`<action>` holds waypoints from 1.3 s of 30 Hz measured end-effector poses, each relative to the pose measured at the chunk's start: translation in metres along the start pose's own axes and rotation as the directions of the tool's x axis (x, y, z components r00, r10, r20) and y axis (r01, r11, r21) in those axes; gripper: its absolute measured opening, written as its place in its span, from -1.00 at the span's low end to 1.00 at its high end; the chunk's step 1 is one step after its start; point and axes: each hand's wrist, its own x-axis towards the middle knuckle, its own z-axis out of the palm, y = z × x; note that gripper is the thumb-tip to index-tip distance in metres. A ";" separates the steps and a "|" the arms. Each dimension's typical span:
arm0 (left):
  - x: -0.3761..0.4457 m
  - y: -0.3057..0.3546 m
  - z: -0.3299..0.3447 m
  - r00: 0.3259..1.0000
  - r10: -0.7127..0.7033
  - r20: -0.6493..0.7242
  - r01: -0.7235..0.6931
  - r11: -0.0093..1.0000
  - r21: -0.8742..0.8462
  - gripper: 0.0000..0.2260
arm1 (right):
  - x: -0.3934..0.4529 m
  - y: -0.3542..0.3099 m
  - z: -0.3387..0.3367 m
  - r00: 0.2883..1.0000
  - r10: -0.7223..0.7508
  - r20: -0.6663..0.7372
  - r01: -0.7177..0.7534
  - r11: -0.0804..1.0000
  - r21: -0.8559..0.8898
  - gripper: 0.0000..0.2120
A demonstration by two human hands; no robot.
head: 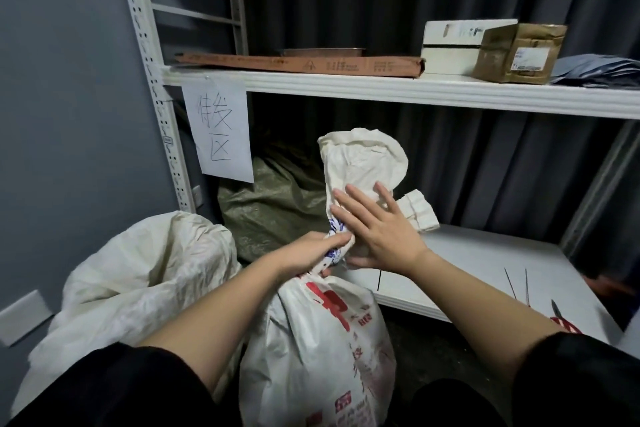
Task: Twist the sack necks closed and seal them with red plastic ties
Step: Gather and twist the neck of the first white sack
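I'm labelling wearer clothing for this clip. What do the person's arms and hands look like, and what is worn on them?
Both forearms are bare, with black sleeves pushed up near the elbows. The left hand and right hand are bare: no gloves, rings, watch or wristband show. No markings are visible on the black sleeves, which look plain and dark.

We see the left hand (311,253) gripping the twisted neck of the white woven printed sack (311,340); right hand (377,232) lies flat beside those fingers. Left of them: slumped cream woven sack (138,274). Behind them: olive woven sack (273,204). Right: white lower shelf board (467,274).
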 end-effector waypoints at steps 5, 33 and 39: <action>-0.004 -0.005 -0.008 0.998 0.066 -0.001 -0.066 0.998 -0.014 -0.63 | 0.005 -0.011 0.003 0.998 0.001 -0.057 0.004 0.996 0.084 0.01; -0.006 -0.002 -0.005 0.728 0.684 0.046 0.010 -0.079 0.997 -0.21 | 0.029 0.030 -0.012 0.611 -0.079 0.787 -0.752 0.253 0.609 -0.40; -0.014 0.002 -0.007 0.823 0.566 -0.040 0.064 -0.024 0.998 -0.41 | 0.035 0.018 -0.005 0.551 -0.169 0.817 -0.796 0.187 0.575 -0.23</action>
